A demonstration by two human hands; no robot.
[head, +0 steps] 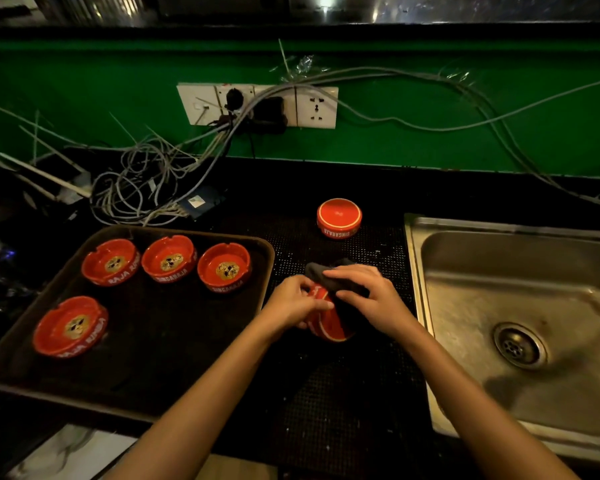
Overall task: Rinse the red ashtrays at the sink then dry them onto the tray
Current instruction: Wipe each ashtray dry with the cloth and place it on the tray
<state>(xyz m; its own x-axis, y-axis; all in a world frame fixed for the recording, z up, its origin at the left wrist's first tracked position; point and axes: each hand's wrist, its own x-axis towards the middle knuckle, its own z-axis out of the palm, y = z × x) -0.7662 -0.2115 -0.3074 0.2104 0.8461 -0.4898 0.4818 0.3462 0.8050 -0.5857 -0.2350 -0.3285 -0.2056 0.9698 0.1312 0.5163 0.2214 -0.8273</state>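
— Hands?
— Close together above the black mat, between tray and sink. Gripped in the left hand, tipped on its edge: a red ashtray. Pressed over its upper side under the curled fingers of the right hand: a dark cloth.
— Other ashtrays?
— Upright on the brown tray at left: a row of three ashtrays along the back, a fourth ashtray nearer the front left. Behind the hands on the mat, near the steel sink: an upside-down ashtray.

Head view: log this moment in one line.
step: drying | left hand: holds red round ashtray | right hand: presses dark cloth on it | brown tray: four more ashtrays
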